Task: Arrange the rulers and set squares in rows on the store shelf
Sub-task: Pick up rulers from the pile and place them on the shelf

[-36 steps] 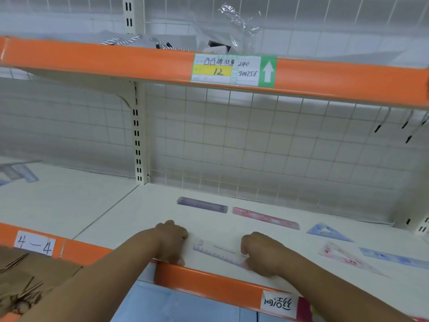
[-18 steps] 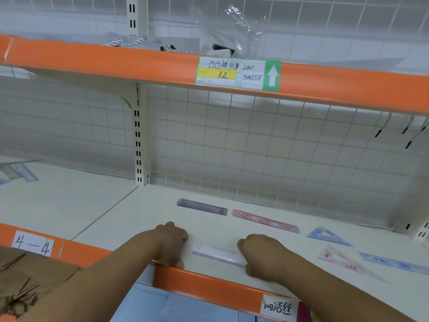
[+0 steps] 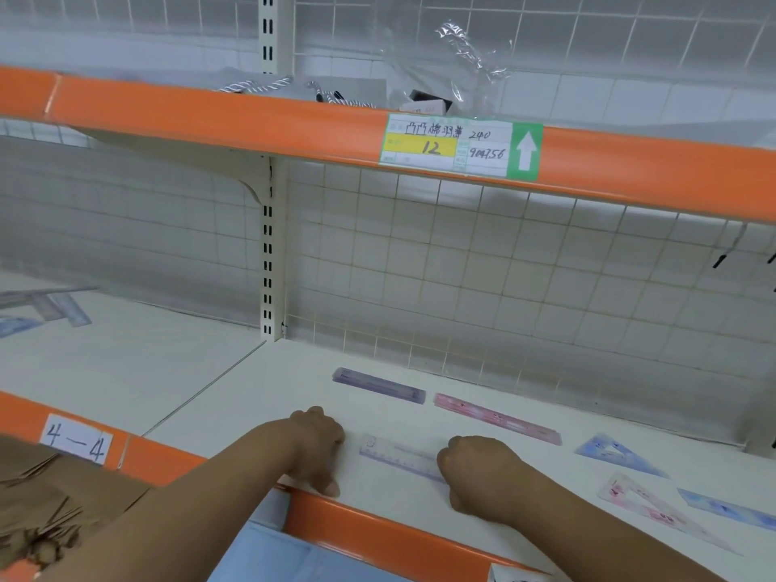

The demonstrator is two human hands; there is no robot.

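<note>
A clear ruler lies flat near the front of the white shelf. My right hand has curled fingers over the ruler's right end. My left hand is curled just off its left end, with a small gap between them and the thumb by the shelf's front edge. Behind them a purple ruler and a pink ruler lie end to end in a row. To the right lie a blue set square, a pink set square and a blue ruler.
An orange rail edges the shelf front; the upper shelf's orange rail carries a price tag. A wire grid backs the shelf. More rulers lie on the left bay. A brown cardboard piece sits at lower left.
The clear ruler has settled a little flatter between my hands. Both hands stay almost where they were.
</note>
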